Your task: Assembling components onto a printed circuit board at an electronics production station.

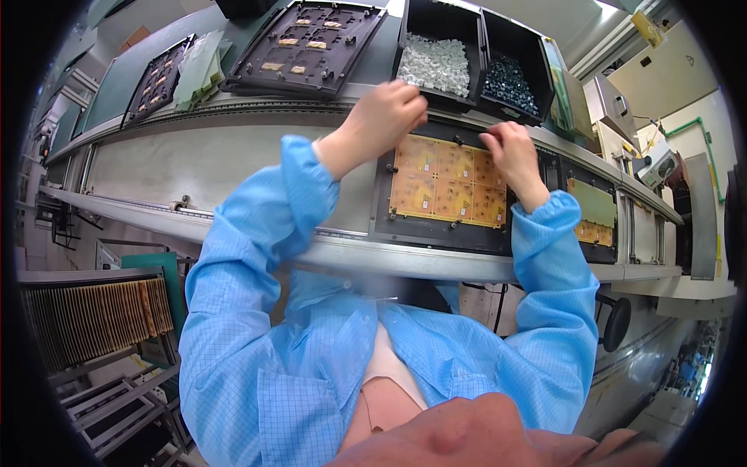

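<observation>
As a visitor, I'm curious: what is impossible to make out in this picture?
All in the head view:
Whether the left hand holds anything: its fingers curl over their tips.
The orange board's right side: partly behind the right hand.
The second board's upper part: a green sheet hides it.
The black thing: cut off by the top edge.

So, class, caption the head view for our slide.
Left hand near a black bin of white components, right hand over a yellow circuit-board panel.
</observation>
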`<state>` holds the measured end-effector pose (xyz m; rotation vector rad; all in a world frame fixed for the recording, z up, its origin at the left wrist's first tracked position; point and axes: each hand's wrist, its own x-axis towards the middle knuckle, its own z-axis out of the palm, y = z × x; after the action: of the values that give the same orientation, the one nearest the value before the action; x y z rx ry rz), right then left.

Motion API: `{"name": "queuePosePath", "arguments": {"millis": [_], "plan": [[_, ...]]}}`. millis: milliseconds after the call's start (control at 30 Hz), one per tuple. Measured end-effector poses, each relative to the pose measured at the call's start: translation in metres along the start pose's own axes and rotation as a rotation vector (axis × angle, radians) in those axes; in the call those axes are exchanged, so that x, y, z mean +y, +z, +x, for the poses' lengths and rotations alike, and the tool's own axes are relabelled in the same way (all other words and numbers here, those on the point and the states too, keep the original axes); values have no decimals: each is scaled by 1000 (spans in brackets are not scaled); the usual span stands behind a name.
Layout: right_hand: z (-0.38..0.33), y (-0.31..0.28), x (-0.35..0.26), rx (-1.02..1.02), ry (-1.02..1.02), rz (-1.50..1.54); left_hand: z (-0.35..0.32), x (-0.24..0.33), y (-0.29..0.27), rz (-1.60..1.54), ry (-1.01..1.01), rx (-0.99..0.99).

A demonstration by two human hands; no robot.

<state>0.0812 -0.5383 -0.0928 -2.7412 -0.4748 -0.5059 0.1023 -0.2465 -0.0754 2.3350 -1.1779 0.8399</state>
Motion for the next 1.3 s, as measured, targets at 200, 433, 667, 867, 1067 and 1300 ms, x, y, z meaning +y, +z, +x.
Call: {"name": "queuePosePath", "arguments": {"millis": [200,433,667,867,1067,1300], "plan": [[-45,-14,32,-152,441,-161,78,-36,57,235,-96,-175],[-51,-10,25,-88,369,27,101,-42,83,176,-105,-383],[-30,13,-12,-142,152,310,112,-36,81,246,-78,-465],[49,-7,26,254,6,37,96,-38,59,116,-135,-261],[96,7,56,-2,4,-199,91,-25,15,-284,-404,-222],[110,16,53,-44,-64,-266,37,0,-25,-782,-639,-407]]}}
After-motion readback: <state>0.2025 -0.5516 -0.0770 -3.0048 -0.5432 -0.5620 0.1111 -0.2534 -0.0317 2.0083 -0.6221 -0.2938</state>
